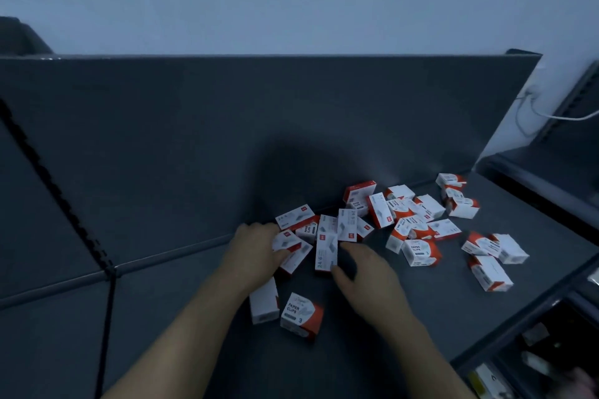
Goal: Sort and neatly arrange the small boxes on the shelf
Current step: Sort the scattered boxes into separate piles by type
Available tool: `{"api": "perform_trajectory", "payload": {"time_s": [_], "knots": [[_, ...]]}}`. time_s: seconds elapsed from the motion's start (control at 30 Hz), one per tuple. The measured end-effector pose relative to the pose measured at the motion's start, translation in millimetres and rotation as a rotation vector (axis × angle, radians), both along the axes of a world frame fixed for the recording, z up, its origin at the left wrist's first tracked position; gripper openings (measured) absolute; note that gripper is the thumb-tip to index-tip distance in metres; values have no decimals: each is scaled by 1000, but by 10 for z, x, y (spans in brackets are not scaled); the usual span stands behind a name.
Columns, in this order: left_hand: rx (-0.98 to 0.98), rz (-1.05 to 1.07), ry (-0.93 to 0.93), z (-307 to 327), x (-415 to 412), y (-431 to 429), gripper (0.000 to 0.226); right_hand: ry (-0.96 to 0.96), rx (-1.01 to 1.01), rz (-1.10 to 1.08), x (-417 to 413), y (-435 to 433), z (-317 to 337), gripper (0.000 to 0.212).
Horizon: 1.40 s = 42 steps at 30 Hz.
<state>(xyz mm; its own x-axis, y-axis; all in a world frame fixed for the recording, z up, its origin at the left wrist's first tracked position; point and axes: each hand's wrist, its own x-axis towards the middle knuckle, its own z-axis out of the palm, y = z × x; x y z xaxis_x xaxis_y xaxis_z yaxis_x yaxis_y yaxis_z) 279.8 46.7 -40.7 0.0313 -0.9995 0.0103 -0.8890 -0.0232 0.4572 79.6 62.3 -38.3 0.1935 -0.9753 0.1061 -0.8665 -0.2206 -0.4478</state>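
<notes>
Several small white-and-red boxes lie scattered on the dark grey shelf (201, 317), most in a loose heap (411, 220) toward the back right. My left hand (256, 249) grips a white-and-red box (288, 244) at the left end of the heap. My right hand (366, 275) has thumb and fingers on either side of a long staple box (325, 254) that lies flat. Closer to me sit a paper clips box (301, 314) and a plain white box (264, 303) beside my left forearm.
The shelf's tall back panel (259, 123) rises right behind the boxes. A slotted upright (48, 178) divides off the bay to the left. At the right, another shelf unit (551, 155) and a lower shelf holding items (534, 359) border the surface.
</notes>
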Motion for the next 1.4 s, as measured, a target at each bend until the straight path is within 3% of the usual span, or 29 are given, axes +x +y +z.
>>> {"api": "perform_trajectory", "payload": {"time_s": [0.17, 0.23, 0.77, 1.2, 1.4], "knots": [[-176, 94, 19, 27, -48, 207, 40, 11, 72, 138, -11, -226, -119, 82], [-197, 140, 36, 5, -79, 286, 43, 33, 86, 189, -6, -303, -142, 87], [-339, 391, 104, -41, -14, 951, 40, -177, -57, 431, 287, -145, 66, 72], [-348, 646, 54, 101, 977, 2289, 31, -244, -66, 721, 1560, 818, 101, 74], [-353, 727, 49, 166, 1625, 3177, 40, -307, 48, 806, 2348, 1586, 130, 68]]}}
